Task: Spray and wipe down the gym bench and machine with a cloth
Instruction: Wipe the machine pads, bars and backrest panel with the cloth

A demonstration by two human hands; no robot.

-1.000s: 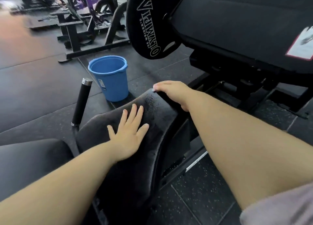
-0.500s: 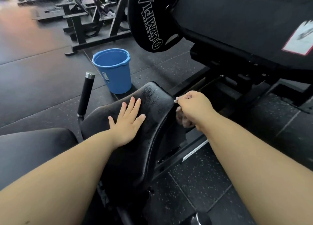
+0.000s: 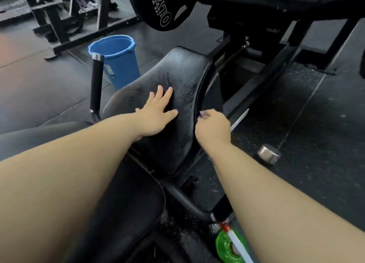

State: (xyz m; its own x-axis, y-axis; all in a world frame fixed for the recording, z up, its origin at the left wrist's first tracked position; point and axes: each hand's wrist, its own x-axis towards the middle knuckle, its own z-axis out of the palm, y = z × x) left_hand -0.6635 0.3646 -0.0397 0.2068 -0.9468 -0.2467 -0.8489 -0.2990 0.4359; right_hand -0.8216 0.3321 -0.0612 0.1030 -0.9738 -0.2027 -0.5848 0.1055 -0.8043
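The black padded seat (image 3: pixel 177 73) of the gym machine rises in the middle of the view, its surface speckled with moisture. My left hand (image 3: pixel 158 112) lies flat on the pad with fingers spread. My right hand (image 3: pixel 212 127) is curled at the pad's right edge and grips a small cloth (image 3: pixel 203 115), of which only a pinkish scrap shows above the fingers. A green spray bottle (image 3: pixel 230 247) with a red and white nozzle stands on the floor at the bottom, beside my right forearm.
A blue bucket (image 3: pixel 118 61) stands on the floor behind the seat. A black handle (image 3: pixel 96 84) with a chrome cap rises left of the pad. The machine's black frame (image 3: pixel 266 69) and an Olympia weight plate (image 3: pixel 164 7) lie beyond. A chrome peg (image 3: pixel 269 154) juts out right.
My right hand has slid from the pad's top front edge down along its right side towards me. The left hand stays flat on the pad. The view has tilted down, revealing the spray bottle.
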